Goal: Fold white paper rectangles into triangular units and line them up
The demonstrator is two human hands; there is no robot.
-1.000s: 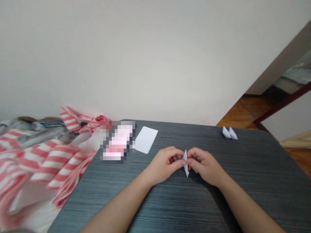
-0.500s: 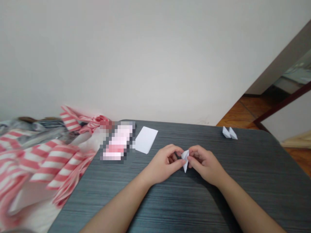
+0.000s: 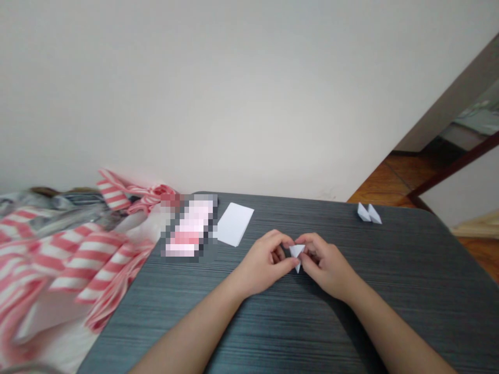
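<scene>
Folded paper (image 3: 297, 251) sits between the fingertips of the left hand (image 3: 259, 267) and the right hand (image 3: 332, 267), over the near-middle part of the dark table (image 3: 296, 332). Both hands pinch it, thumb and fingers closing on its sides; exactly how the hidden fingers lie, I cannot tell. It is probably very light, fairly stiff along its creases, and easy to crush or bend at the tips. A gentle pinch at the thicker, creased middle should suit it best; it seems unlikely to slip. It looks small, white and plain, with a broad, flat-topped triangular face and a narrow point towards the wearer.
</scene>
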